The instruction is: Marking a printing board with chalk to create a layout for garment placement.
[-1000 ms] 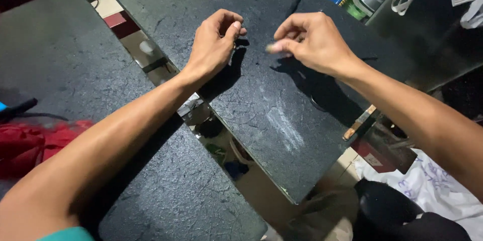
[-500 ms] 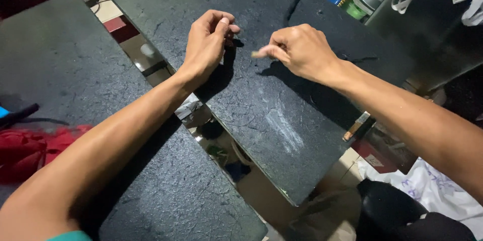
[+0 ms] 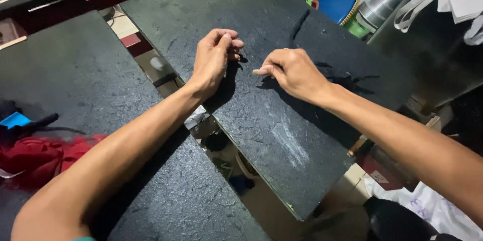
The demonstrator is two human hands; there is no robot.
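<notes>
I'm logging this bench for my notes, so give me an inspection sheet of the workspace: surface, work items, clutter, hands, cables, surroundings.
Surface: dark rough board with a pale chalky smear, set at an angle; a second dark board to its left, with a gap between them showing the floor below.
Work items: nothing clearly seen in either hand; too small to tell.
Clutter: red cloth and a blue-tipped dark object at the left edge.
Hands: left hand curled, fingers resting on the board; right hand loosely closed, thumb pointing left.
Cables: nothing seen.
Surroundings: blue lid, metal container, white straps, white cloth lower right.
</notes>
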